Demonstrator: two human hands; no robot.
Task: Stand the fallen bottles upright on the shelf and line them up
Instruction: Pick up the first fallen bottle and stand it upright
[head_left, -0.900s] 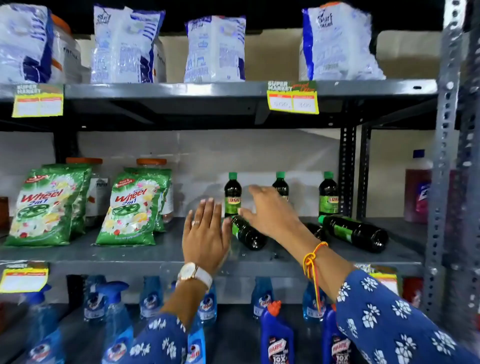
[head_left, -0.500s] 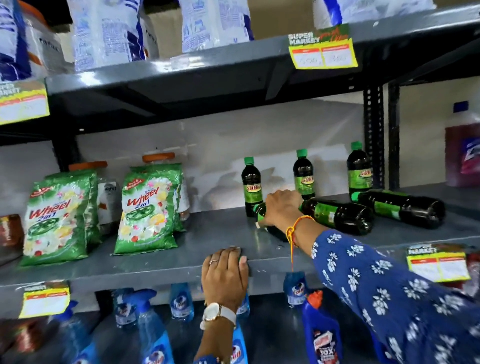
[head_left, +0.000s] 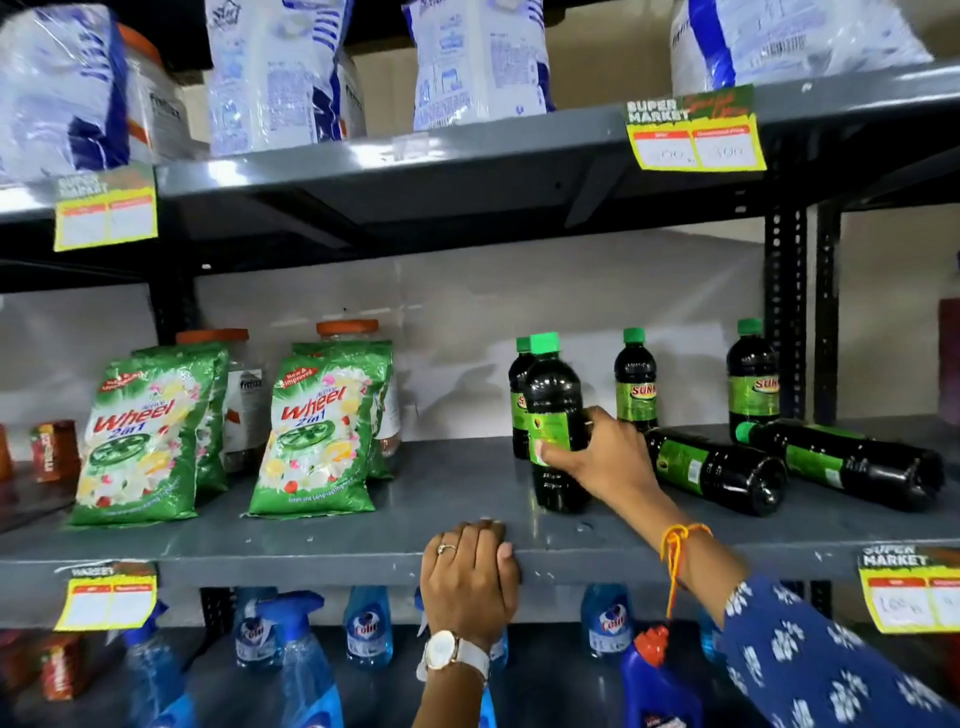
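Note:
My right hand (head_left: 597, 457) grips a dark bottle (head_left: 551, 395) with a green cap and label, upright on the grey middle shelf (head_left: 337, 545). Directly behind it stands another such bottle (head_left: 517, 395), mostly hidden. Two more stand upright further right, one at the back middle (head_left: 635, 384) and one by the post (head_left: 752, 379). Two bottles lie on their sides: one (head_left: 722, 470) just right of my hand, another (head_left: 852, 462) beyond it. My left hand (head_left: 470, 577) rests over the shelf's front edge, fingers curled on it.
Green detergent pouches (head_left: 311, 431) and jars fill the shelf's left half. A top shelf (head_left: 467, 161) with white-blue bags hangs overhead. Blue spray bottles (head_left: 311, 670) stand below. A black upright post (head_left: 787, 312) bounds the right. Price tags (head_left: 909, 592) hang on the edges.
My right hand has raised the fallen bottle it held from lying flat to standing upright at the shelf front. My left hand stays on the shelf edge. The camera moved closer.

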